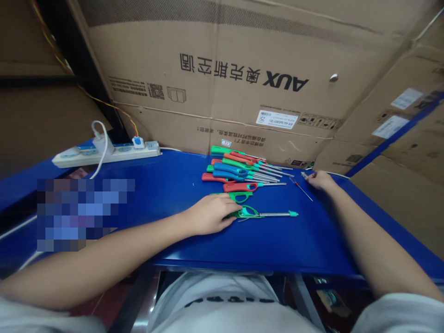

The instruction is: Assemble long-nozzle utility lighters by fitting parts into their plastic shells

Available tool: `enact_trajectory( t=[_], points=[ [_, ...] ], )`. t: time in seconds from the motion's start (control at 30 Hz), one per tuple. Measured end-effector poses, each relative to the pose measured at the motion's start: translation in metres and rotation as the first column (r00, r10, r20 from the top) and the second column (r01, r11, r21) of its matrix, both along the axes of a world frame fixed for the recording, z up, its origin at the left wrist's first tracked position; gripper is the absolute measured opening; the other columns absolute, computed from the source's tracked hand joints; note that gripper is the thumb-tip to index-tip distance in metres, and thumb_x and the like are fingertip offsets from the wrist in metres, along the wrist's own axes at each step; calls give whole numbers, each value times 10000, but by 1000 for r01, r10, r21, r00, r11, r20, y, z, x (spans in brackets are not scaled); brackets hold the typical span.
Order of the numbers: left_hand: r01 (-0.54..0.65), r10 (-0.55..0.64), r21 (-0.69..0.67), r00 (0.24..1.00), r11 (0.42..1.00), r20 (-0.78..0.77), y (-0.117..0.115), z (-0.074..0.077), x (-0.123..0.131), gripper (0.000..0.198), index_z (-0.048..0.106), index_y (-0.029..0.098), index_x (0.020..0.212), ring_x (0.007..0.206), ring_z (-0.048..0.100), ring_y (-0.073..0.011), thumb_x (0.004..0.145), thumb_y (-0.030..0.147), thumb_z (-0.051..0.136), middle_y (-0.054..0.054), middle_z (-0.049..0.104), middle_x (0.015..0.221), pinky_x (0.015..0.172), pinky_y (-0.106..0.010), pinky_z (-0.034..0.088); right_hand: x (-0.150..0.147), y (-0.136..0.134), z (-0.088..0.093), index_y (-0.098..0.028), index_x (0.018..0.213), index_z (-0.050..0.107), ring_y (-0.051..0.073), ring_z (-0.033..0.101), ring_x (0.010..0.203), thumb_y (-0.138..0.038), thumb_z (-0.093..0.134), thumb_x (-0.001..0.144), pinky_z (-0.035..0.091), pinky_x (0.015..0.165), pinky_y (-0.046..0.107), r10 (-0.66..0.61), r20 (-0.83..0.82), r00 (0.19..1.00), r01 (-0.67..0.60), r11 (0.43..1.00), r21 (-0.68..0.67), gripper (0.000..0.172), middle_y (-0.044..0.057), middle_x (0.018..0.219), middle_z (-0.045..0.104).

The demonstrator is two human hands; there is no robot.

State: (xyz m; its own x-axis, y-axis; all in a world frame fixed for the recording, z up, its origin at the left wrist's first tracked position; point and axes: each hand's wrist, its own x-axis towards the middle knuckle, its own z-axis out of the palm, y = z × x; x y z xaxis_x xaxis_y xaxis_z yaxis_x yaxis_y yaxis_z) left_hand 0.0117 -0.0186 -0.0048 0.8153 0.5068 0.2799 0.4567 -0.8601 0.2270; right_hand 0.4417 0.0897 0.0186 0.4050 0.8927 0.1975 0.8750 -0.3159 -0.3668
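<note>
My left hand (208,213) lies on the blue table (166,194), its fingers curled onto the handle of a green long-nosed lighter (263,214) that lies flat, nozzle to the right. A second green handle piece (241,196) sits just beyond my fingers. Further right, my right hand (321,180) rests with its fingertips closed on a small thin screwdriver (302,187) with a red grip. Behind both hands is a pile of several red, green and blue lighters (243,169), metal nozzles pointing right.
A white power strip (107,155) with plugs and a white cable lies at the table's back left. Large cardboard boxes (222,78) wall off the back and right side. A blurred patch covers the table's left part. The table's front edge is near my body.
</note>
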Motion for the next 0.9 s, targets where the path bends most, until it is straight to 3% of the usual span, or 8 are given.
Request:
enact_trajectory(
  t=[0.1,0.2,0.27,0.37,0.53,0.73,0.83,0.9],
  points=[
    [-32,32,-15,999,999,14,1,-2,0,309,679,181,1239,1071,673,-249,958,260,577,-86,738,1155,924,-356,538,-34,-12,6,-144,800,674,188,575,595,-296,640,825,454,572,302,48,-90,995,-30,982,185,158,79,653,641],
    [-54,56,-31,997,998,57,2,0,-1,316,695,177,1220,1045,673,-260,927,260,613,-87,748,1128,912,-369,542,-91,-36,9,-179,1011,666,147,563,578,-501,608,882,461,533,261,248,-210,946,-176,933,313,352,39,737,658],
    [-69,81,-78,983,995,165,1,3,0,345,700,174,1219,1043,672,-264,895,282,652,-89,754,1121,923,-382,544,-134,-59,8,-196,965,657,133,531,535,-559,702,811,443,501,254,528,-429,733,-318,823,470,397,5,682,620],
    [-109,196,-226,890,968,412,-1,7,4,453,664,180,1301,1077,678,-256,893,377,680,-103,732,1207,963,-384,542,-187,-94,3,-212,837,631,132,550,585,-532,737,809,460,538,253,738,-469,486,-476,673,566,337,-5,692,607],
    [47,252,-427,747,903,615,-7,6,14,328,718,177,1209,1204,644,-239,964,369,613,-99,700,1291,1047,-346,503,-212,-123,-15,-196,869,668,126,562,638,-352,660,921,460,558,253,891,-280,358,-714,454,532,165,38,812,657],
    [156,307,-523,657,838,688,-9,2,17,212,750,165,1030,1119,654,-209,947,331,648,-93,729,1161,1004,-308,506,-202,-116,-24,-197,927,669,135,610,699,-322,668,931,500,656,265,936,-100,337,-805,342,485,126,49,870,688],
    [170,443,-630,575,757,688,-10,7,14,273,703,151,1007,918,661,-173,949,409,637,-81,729,1017,855,-281,533,-196,-115,-22,-209,1036,669,174,666,882,-375,673,926,522,779,293,946,16,323,-910,306,281,200,67,1033,677],
    [230,485,-672,536,704,691,-10,11,13,322,660,150,971,755,605,-136,951,469,616,-44,682,859,739,-256,511,-192,-116,-20,-217,1086,660,180,667,902,-398,653,934,519,751,289,955,90,283,-955,272,115,236,74,1120,651]
  ],
)
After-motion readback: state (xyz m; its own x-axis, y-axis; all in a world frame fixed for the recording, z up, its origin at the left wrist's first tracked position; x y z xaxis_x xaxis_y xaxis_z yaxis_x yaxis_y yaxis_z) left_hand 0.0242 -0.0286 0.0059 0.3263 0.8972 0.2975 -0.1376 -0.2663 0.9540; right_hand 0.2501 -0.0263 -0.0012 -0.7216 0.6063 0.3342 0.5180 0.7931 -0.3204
